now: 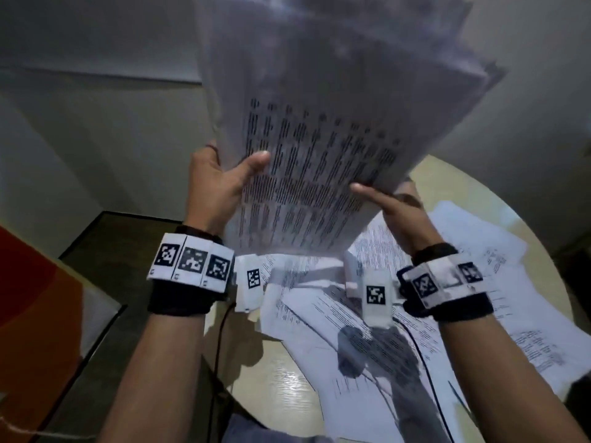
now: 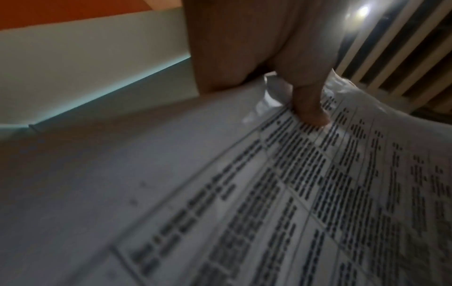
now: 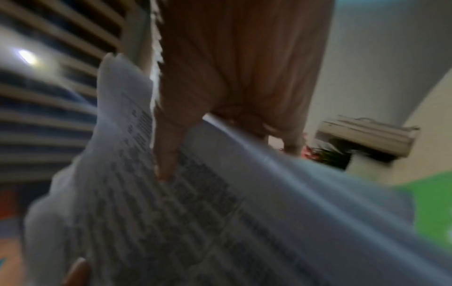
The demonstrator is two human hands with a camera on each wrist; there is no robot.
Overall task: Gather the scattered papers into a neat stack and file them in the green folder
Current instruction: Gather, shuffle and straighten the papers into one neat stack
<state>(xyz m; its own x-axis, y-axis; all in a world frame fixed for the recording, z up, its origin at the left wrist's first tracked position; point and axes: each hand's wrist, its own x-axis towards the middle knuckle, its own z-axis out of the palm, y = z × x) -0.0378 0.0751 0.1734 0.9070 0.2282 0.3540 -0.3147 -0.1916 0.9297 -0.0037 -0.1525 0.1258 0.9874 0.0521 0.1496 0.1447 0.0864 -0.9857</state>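
You've got the bundle of papers point(image 1: 323, 148) lifted above the desk point(image 1: 287, 388), left hand point(image 1: 217, 187) and right hand point(image 1: 396, 209) both gripping its lower edge, but its uneven sheets could slip onto the scattered sheets point(image 1: 383, 314) below.

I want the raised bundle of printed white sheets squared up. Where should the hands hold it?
Probably by its two long side edges, as the left hand and right hand grip now: the bundle of printed white sheets stands upright, top corners fanning.
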